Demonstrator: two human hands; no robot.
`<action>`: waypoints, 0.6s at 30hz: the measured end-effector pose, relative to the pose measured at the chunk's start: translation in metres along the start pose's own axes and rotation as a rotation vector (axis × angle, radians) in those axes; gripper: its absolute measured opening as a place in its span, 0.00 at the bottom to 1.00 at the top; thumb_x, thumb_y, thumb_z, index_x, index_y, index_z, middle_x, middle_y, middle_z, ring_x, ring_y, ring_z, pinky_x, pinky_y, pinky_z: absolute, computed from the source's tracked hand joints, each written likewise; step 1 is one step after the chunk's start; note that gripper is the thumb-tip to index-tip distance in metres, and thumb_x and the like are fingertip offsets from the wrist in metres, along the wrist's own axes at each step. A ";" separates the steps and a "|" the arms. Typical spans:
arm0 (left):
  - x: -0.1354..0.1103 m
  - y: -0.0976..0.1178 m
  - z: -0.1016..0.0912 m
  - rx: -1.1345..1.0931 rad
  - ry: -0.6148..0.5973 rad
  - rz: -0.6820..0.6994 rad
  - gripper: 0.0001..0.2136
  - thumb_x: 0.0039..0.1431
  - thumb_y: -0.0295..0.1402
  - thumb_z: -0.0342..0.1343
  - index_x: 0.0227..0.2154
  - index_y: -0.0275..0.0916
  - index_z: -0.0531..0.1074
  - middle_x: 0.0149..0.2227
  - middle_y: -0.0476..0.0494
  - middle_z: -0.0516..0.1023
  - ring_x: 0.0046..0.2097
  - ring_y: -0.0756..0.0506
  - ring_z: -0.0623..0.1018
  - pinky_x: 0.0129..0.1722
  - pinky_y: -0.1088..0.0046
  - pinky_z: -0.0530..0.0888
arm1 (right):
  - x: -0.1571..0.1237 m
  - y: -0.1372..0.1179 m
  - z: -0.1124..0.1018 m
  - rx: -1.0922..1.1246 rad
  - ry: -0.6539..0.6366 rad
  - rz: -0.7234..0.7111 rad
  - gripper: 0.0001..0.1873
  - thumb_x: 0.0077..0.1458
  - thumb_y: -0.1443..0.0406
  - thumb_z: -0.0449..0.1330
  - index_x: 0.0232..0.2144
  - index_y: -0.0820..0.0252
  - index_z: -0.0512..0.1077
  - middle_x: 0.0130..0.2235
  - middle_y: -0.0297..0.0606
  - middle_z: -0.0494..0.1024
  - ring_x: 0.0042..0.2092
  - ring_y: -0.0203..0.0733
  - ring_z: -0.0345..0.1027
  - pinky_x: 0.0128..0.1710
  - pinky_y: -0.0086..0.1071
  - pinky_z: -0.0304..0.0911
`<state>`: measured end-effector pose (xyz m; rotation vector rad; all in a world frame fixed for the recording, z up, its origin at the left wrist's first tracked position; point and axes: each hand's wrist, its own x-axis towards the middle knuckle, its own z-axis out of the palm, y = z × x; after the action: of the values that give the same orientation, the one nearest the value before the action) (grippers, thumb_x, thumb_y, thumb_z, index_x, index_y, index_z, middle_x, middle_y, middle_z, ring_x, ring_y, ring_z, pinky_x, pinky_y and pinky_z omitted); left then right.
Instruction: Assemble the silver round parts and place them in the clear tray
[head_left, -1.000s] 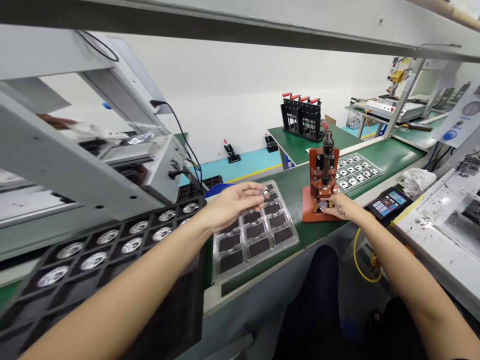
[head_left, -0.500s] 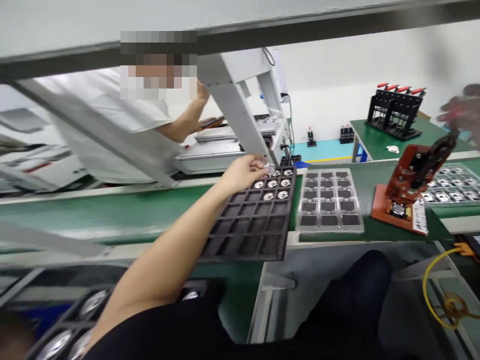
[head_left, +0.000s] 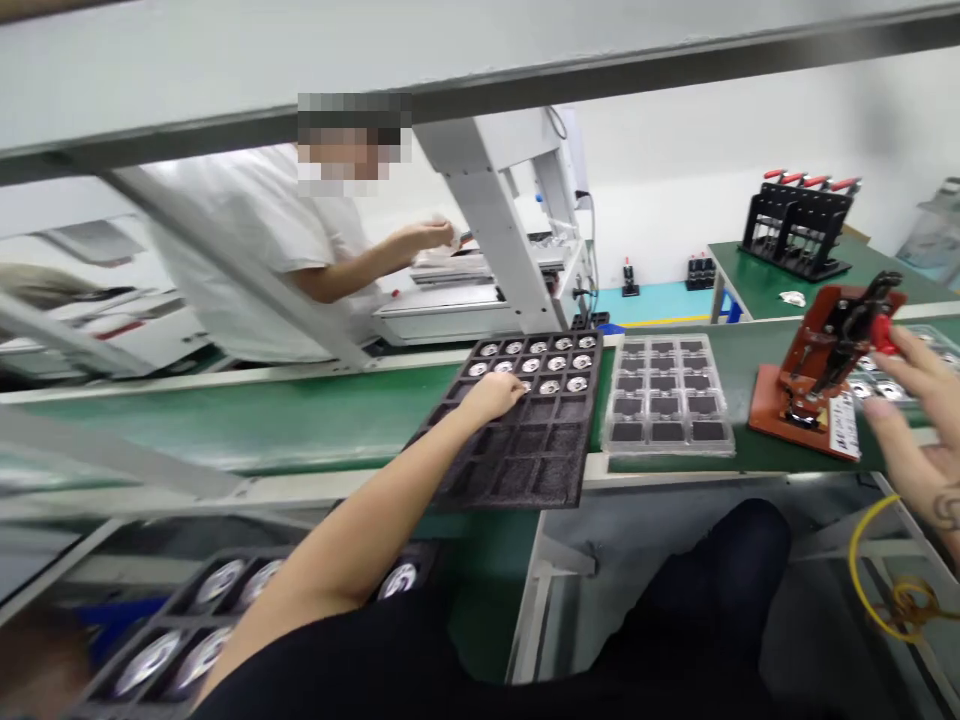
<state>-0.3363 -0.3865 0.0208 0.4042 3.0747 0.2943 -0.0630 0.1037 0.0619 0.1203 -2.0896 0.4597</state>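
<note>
Disc [head_left: 528, 387] seemingly being handled at black tray [head_left: 521, 478].
Left hand [head_left: 491, 396] narrow, hold unclear; right hand [head_left: 921, 435] wide near red handle [head_left: 883, 335]; next needs precision.

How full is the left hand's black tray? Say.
Partly full: the black tray holds shiny parts in far rows; near pockets show none.
</note>
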 end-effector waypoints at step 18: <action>-0.028 0.220 0.032 -0.089 -0.313 0.818 0.21 0.68 0.53 0.51 0.34 0.40 0.76 0.38 0.38 0.83 0.40 0.38 0.81 0.42 0.62 0.76 | -0.221 -0.053 -0.105 0.120 -0.200 0.930 0.19 0.66 0.49 0.65 0.42 0.55 0.86 0.44 0.43 0.89 0.47 0.53 0.85 0.50 0.38 0.79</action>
<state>-0.2515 -0.1792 0.0316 1.5171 2.4276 0.3294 0.1531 0.0726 -0.0594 -0.7966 -2.2177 1.1563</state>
